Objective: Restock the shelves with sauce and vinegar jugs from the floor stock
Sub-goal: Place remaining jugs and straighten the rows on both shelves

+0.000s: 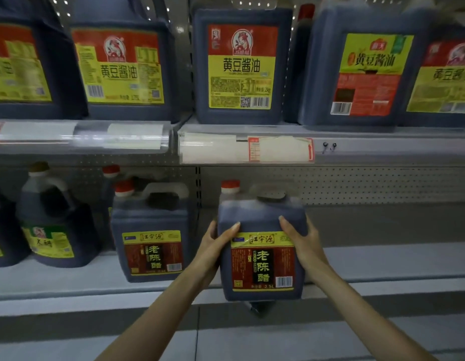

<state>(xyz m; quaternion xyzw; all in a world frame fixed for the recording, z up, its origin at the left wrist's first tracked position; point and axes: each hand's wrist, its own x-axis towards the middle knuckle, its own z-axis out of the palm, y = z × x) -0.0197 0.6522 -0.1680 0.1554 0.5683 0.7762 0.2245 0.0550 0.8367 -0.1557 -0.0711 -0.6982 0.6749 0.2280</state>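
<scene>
Held item: vinegar jug (262,259), red cap, upright, label facing the camera.
Left hand (213,246): wrapped round the jug's left side, thumb on its front.
Right hand (304,243): wrapped round the right side, thumb on the front.
Jug position: at the near edge of the lower shelf (382,261); cannot tell whether its base rests there.
Neighbour: matching vinegar jug (150,248) stands just left, apart from it.
Upper shelf (382,142): soy sauce jugs (240,66) stand in a row across the view.
Done, judged: upper row stocked; lower left holds jugs.
Left, judged: push this jug back, then fill rightward.
Floor stock: not in view.
</scene>
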